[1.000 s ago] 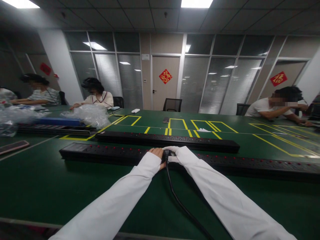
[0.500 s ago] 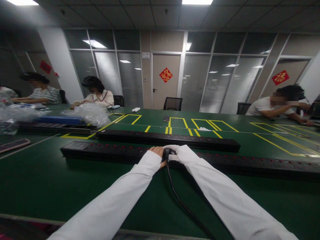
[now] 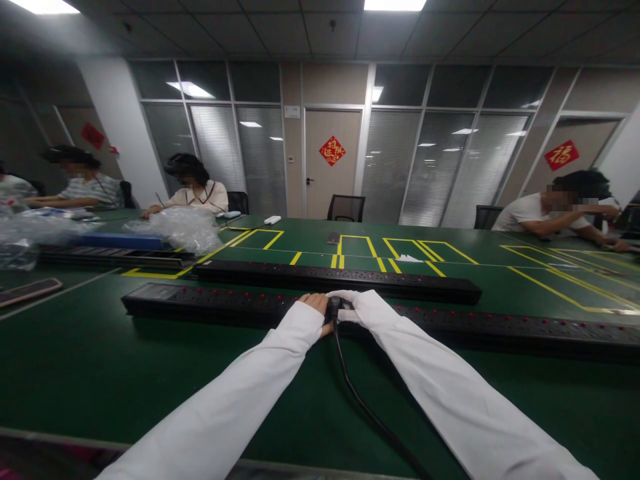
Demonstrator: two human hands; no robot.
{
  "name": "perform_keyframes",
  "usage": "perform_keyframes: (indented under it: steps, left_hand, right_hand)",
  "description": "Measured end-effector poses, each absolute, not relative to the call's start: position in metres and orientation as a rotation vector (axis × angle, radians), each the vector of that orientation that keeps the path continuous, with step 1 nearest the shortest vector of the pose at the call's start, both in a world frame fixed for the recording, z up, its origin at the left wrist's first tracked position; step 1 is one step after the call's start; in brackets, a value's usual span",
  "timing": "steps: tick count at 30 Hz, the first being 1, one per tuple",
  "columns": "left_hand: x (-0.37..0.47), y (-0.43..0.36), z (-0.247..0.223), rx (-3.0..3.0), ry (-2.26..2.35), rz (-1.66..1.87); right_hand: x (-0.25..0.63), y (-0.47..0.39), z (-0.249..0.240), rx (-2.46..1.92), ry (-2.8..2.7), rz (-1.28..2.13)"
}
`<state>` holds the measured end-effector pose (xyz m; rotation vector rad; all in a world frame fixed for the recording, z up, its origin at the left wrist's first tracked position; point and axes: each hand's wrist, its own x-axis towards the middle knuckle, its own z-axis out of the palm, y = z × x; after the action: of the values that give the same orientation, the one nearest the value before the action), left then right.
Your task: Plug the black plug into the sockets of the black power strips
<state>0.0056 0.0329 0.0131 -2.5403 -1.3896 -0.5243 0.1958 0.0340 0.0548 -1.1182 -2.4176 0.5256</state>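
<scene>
Both forearms in white sleeves (image 3: 215,393) reach forward from the near edge of the tabletop (image 3: 175,373), converging at centre. Between them a black cable (image 3: 356,398) curves up from the lower right to a black plug (image 3: 334,305).

Left hand (image 3: 314,304): palm down, fingers bent over the near power strip (image 3: 200,300), thumb low beside the plug; firmness of grip cannot be told. Right hand (image 3: 354,303), white-covered: fingers arched, thumb beneath — partly closed, pinching the plug from its right side, a small gap showing inside the curl. The plug sits between the two hands, at the strip's near side; contact with a socket is hidden by the fingers.

The near strip, long and black with red dots along its top, runs out to both sides of the hands. Just beyond lies a far power strip (image 3: 340,275), apart from the hands. Farther: yellow tape outlines (image 3: 357,237); crumpled clear plastic (image 3: 185,230) at left; seated co-workers; a door (image 3: 320,193) with a red diamond sign (image 3: 332,151).
</scene>
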Motion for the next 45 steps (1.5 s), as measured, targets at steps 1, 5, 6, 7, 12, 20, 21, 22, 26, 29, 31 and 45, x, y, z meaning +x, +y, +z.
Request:
perform_keyframes:
  steps: [1,5,6,7,12,20,21,22,26,29,31,45]
  left_hand:
    - [0.0054,0.0326,0.0133,-2.540,-1.390,-0.523]
    - [0.0053,0.0319,0.0141,-2.546,-1.384,-0.514]
    - [0.0054,0.0320,0.0140,-2.547,-1.383,-0.512]
    - [0.0056,0.0321,0.0138,-2.547,-1.385,-0.511]
    - [0.0064,0.0320,0.0142,-2.535,-1.399,-0.508]
    - [0.0056,0.0316,0.0141,-2.539,-1.388,-0.506]
    - [0.0056,0.0323,0.0132,-2.541,-1.391,-0.507]
    - [0.0057,0.0330,0.0124,-2.543,-1.392,-0.507]
    - [0.0059,0.0350,0.0110,-2.548,-1.397,-0.507]
    - [0.0058,0.0355,0.0112,-2.550,-1.402,-0.507]
    - [0.0058,0.0353,0.0117,-2.555,-1.400,-0.503]
    - [0.0067,0.0306,0.0173,-2.548,-1.414,-0.472]
  right_hand:
    - [0.1957,0.0340,0.0541,-1.120,-2.415,0.520]
    - [0.1946,0.0341,0.0511,-1.122,-2.395,0.505]
    - [0.1944,0.0339,0.0507,-1.121,-2.391,0.504]
    - [0.1942,0.0337,0.0506,-1.120,-2.389,0.503]
    - [0.1933,0.0319,0.0522,-1.120,-2.384,0.486]
    - [0.1919,0.0291,0.0530,-1.129,-2.386,0.481]
    - [0.1920,0.0286,0.0535,-1.130,-2.386,0.478]
    - [0.1920,0.0282,0.0539,-1.131,-2.386,0.475]
    - [0.1919,0.0284,0.0537,-1.127,-2.384,0.471]
    - [0.1919,0.0293,0.0524,-1.123,-2.380,0.465]
    - [0.1921,0.0298,0.0517,-1.119,-2.378,0.464]
    - [0.1923,0.0318,0.0485,-1.095,-2.369,0.473]
